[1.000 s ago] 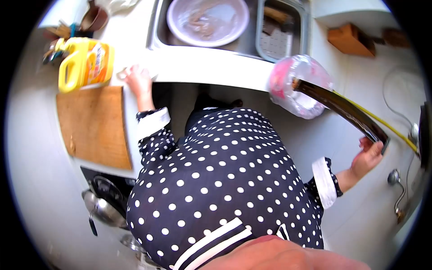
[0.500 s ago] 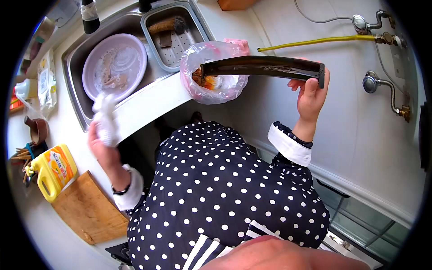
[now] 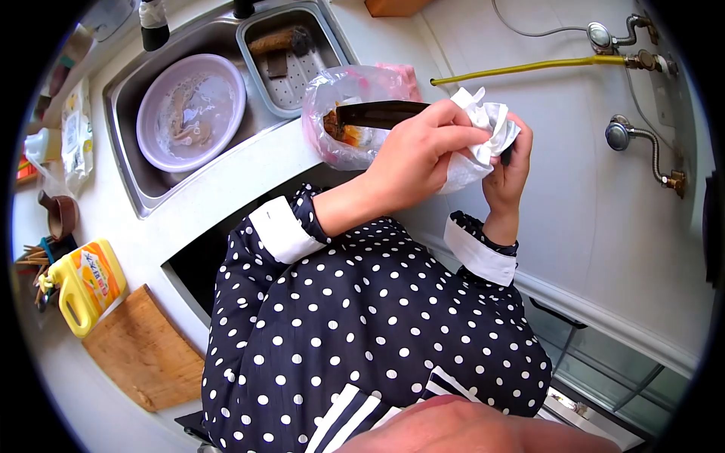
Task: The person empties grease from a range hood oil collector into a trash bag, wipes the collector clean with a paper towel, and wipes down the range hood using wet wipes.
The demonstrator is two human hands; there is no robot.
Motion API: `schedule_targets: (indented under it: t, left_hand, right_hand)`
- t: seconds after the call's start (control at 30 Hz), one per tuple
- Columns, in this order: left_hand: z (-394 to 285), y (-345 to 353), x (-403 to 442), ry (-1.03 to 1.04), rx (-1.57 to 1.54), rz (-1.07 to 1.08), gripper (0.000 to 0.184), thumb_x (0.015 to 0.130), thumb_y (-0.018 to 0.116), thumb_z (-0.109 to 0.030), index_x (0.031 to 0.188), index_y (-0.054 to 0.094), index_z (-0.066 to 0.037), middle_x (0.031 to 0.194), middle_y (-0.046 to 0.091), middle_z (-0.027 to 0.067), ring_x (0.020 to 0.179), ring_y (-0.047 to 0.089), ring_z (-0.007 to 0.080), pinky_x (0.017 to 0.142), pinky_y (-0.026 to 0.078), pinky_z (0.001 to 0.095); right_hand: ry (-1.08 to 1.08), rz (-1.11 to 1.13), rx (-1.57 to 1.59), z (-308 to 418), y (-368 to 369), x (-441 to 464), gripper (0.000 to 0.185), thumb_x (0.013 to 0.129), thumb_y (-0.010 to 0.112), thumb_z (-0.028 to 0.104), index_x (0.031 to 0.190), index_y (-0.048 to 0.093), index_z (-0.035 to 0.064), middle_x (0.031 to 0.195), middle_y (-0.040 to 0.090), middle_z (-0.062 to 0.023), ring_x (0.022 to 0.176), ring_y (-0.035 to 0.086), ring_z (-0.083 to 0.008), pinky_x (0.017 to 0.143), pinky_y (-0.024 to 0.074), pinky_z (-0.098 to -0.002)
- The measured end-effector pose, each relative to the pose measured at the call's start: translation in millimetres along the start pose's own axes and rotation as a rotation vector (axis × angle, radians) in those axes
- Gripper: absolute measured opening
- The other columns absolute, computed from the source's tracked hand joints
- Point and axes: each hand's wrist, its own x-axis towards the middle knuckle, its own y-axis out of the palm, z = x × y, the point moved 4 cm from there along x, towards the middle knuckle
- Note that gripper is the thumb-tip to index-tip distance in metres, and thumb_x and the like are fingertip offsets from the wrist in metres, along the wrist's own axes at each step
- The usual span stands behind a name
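My right hand (image 3: 510, 170) grips one end of a long dark trough-shaped tray (image 3: 381, 114), like a range-hood grease tray. My left hand (image 3: 423, 155) is closed on a crumpled white paper towel (image 3: 487, 128), pressed against the tray near that same end. The towel and my fingers hide that end of the tray. The tray's far end lies over a clear plastic bag (image 3: 325, 87) with orange-brown greasy waste (image 3: 349, 134) inside, at the counter edge.
A lilac basin (image 3: 147, 113) of sudsy water sits in the sink (image 3: 124, 143), beside a grey drain basket (image 3: 298, 98). On the left are a yellow detergent jug (image 3: 91, 287) and a wooden board (image 3: 147, 351). A yellow gas hose (image 3: 521, 72) runs along the right.
My left hand has swung from beside the sink across to the right, bringing the paper towel onto the tray. My right hand still grips the tray's end, slightly lower.
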Motion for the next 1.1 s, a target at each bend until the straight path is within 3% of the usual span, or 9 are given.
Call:
schedule_targets:
  t: [0.13, 0.27, 0.3, 0.4, 0.57, 0.77, 0.93, 1.1]
  left_hand:
    - [5, -1, -2, 0.02, 0.022, -0.011, 0.029, 0.069, 0.06, 0.002, 0.096, 0.064, -0.007, 0.092, 0.059, 0.0055, 0.079, 0.057, 0.0261, 0.071, 0.046, 0.0341]
    - [-1, -6, -4, 0.11, 0.068, -0.045, 0.031, 0.069, 0.062, -0.001, 0.1, 0.062, -0.006, 0.1, 0.058, 0.0068, 0.094, 0.052, 0.0289, 0.081, 0.043, 0.0375]
    - [-2, -7, -4, 0.119, 0.073, -0.054, 0.031, 0.07, 0.063, -0.001, 0.1, 0.061, -0.007, 0.103, 0.057, 0.0072, 0.098, 0.05, 0.0296, 0.083, 0.042, 0.0383]
    - [0, -3, -8, 0.138, 0.031, -0.033, 0.03, 0.07, 0.063, -0.001, 0.1, 0.059, -0.006, 0.109, 0.054, 0.0079, 0.103, 0.046, 0.0312, 0.086, 0.04, 0.0382]
    - [-1, -5, -9, 0.237, 0.135, -0.004, 0.021, 0.072, 0.063, -0.008, 0.093, 0.058, -0.005, 0.102, 0.052, 0.0096, 0.096, 0.046, 0.0301, 0.083, 0.039, 0.0392]
    - [-8, -10, -6, 0.289, 0.212, 0.02, 0.018, 0.075, 0.06, -0.014, 0.091, 0.058, -0.006, 0.098, 0.053, 0.0054, 0.096, 0.047, 0.0275, 0.086, 0.036, 0.0382]
    - [-10, -11, -12, 0.217, 0.287, 0.056, 0.018, 0.077, 0.06, -0.015, 0.093, 0.059, -0.009, 0.1, 0.053, 0.0023, 0.101, 0.048, 0.0231, 0.094, 0.024, 0.0435]
    - [-7, -14, -17, 0.164, 0.336, 0.066, 0.019, 0.078, 0.061, -0.017, 0.097, 0.06, -0.014, 0.101, 0.054, -0.0014, 0.104, 0.049, 0.0192, 0.096, 0.016, 0.05]
  right_hand:
    - [0.01, 0.093, -0.004, 10, 7, 2, 0.065, 0.08, 0.062, 0.046, 0.123, 0.038, 0.0031, 0.109, 0.053, -0.0102, 0.096, 0.053, -0.017, 0.083, 0.0439, -0.0293]
    - [0.005, 0.091, -0.024, 15, 12, 3, 0.053, 0.086, 0.061, 0.026, 0.126, 0.036, 0.0031, 0.114, 0.054, -0.0131, 0.098, 0.055, -0.0217, 0.085, 0.0444, -0.0323]
    - [-0.012, 0.103, -0.095, 15, 12, 4, 0.047, 0.087, 0.057, 0.015, 0.127, 0.035, 0.0032, 0.115, 0.053, -0.015, 0.099, 0.056, -0.0233, 0.086, 0.0442, -0.0333]
    - [0.054, 0.139, -0.134, 6, 6, 0, 0.044, 0.087, 0.053, 0.01, 0.127, 0.035, 0.003, 0.113, 0.054, -0.0162, 0.099, 0.056, -0.0238, 0.085, 0.0443, -0.0334]
    - [-0.025, 0.19, -0.011, 15, 14, 0, 0.047, 0.083, 0.05, -0.007, 0.126, 0.033, 0.0014, 0.121, 0.046, -0.0147, 0.106, 0.05, -0.0209, 0.091, 0.0407, -0.0329]
    - [-0.118, 0.116, 0.03, 13, 17, -5, 0.044, 0.085, 0.051, -0.001, 0.125, 0.033, 0.0004, 0.123, 0.045, -0.0147, 0.109, 0.047, -0.0204, 0.095, 0.0377, -0.0327]
    - [-0.145, 0.093, 0.05, 16, 18, -8, 0.04, 0.088, 0.053, 0.005, 0.123, 0.034, 0.0007, 0.122, 0.046, -0.015, 0.109, 0.048, -0.0207, 0.096, 0.037, -0.0335]
    - [-0.156, 0.116, 0.059, 23, 16, -8, 0.039, 0.088, 0.053, 0.007, 0.122, 0.034, 0.0019, 0.122, 0.047, -0.0179, 0.105, 0.052, -0.0213, 0.087, 0.0442, -0.031]
